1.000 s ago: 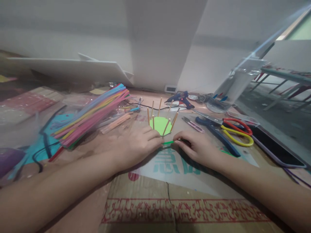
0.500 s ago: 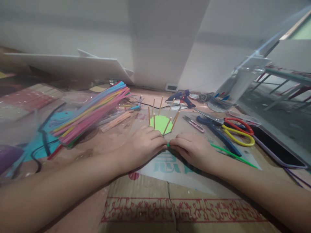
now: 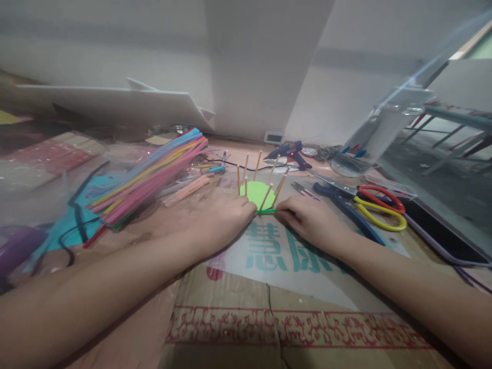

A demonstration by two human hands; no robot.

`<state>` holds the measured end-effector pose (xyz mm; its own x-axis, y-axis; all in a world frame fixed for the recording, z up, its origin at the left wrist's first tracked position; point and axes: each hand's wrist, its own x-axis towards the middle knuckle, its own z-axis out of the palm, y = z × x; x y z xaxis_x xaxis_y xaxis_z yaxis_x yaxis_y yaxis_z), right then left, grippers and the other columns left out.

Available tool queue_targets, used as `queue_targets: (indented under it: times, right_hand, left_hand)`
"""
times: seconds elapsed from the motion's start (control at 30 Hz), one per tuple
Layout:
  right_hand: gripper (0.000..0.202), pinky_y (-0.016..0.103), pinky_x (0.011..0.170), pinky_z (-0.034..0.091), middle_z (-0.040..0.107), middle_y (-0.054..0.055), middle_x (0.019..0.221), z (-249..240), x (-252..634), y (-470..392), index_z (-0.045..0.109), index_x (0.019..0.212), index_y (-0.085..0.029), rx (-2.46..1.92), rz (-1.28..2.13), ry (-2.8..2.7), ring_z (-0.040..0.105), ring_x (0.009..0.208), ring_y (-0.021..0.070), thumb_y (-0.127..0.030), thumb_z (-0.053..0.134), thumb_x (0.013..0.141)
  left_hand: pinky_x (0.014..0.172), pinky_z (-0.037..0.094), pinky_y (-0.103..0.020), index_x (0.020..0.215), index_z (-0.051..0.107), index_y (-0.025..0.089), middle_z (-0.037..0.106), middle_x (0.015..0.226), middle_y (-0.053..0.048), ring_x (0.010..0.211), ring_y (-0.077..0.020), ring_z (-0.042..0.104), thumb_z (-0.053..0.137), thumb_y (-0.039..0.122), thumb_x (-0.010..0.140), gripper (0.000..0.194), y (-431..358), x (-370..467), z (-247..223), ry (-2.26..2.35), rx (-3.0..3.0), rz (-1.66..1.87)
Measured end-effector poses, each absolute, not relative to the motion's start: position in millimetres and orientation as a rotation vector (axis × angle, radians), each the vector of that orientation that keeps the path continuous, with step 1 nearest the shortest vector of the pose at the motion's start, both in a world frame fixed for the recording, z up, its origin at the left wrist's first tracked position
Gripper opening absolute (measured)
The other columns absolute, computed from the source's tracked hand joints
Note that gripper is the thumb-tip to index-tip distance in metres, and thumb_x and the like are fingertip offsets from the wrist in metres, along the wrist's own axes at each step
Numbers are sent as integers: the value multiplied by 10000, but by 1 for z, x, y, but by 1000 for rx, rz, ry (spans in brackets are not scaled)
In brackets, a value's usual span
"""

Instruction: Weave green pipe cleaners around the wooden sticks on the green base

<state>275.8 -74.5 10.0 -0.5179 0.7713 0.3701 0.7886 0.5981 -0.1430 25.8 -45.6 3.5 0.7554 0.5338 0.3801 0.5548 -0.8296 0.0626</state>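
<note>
A green pipe cleaner (image 3: 266, 211) is stretched level between my two hands, close to the near edge of a light-green round base (image 3: 255, 192). Several thin wooden sticks (image 3: 267, 196) stand up around the rim of that base. My left hand (image 3: 228, 212) pinches the strip at its left part, beside the base. On the other side my right hand (image 3: 307, 218) grips it with fingers closed. Under the hands lies a translucent plastic sheet (image 3: 265, 279) with teal lettering. Whether the strip touches the front sticks I cannot tell.
Left lies a bundle of coloured pipe cleaners (image 3: 149, 174). Behind the base are a blue glue gun (image 3: 290, 154) and a small display device (image 3: 274, 137). To the right are snips (image 3: 303, 189), scissors (image 3: 380, 205), blue-handled pliers (image 3: 351, 218), a phone (image 3: 446, 230) and a clear container (image 3: 369, 148).
Both hands have moved forward to the base's near edge, bringing the green pipe cleaner with them. More of the strip shows between the fingers, and more lettering is uncovered.
</note>
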Motion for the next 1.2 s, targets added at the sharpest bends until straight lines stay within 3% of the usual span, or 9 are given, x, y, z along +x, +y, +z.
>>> queue_targets:
  times: [0.2, 0.43, 0.77, 1.07, 1.2]
  right_hand:
    - [170, 298, 693, 445, 721, 57, 874, 10, 277, -73, 678, 956, -184, -1276, -89, -2433, 643, 798, 194, -247, 521, 968]
    - [212, 301, 684, 406, 688, 64, 848, 14, 278, -72, 678, 944, -178, -1265, -302, -2488, 606, 783, 198, -271, 492, 987]
    - [220, 313, 585, 246, 583, 59, 776, 33, 280, -82, 685, 967, -144, -1115, -651, -2672, 459, 669, 180, -170, 467, 982]
    - [228, 302, 565, 274, 588, 50, 759, 24, 277, -80, 698, 930, -142, -1180, -535, -2624, 495, 659, 171, -228, 493, 985]
    - [240, 297, 582, 313, 623, 52, 780, 21, 278, -80, 703, 952, -145, -1229, -468, -2576, 539, 685, 175, -260, 496, 992]
  left_hand:
    - [588, 385, -325, 888, 652, 190, 695, 779, -48, 709, -213, 659, 449, 282, 997, 248, -46, 28, 6, -971, -2786, -408]
    - [532, 328, -319, 814, 649, 194, 704, 723, -42, 648, -203, 664, 493, 319, 985, 263, -47, 32, 6, -990, -2750, -471]
    - [564, 359, -302, 830, 635, 187, 711, 760, -50, 689, -198, 662, 491, 282, 988, 234, -51, 37, 16, -1105, -2775, -361]
    - [568, 364, -306, 1023, 652, 191, 739, 844, -66, 726, -226, 682, 468, 351, 995, 245, -52, 33, 14, -1169, -2798, -329]
    - [581, 363, -304, 960, 672, 225, 744, 850, -43, 738, -222, 682, 484, 359, 981, 232, -49, 34, 13, -1237, -2822, -388]
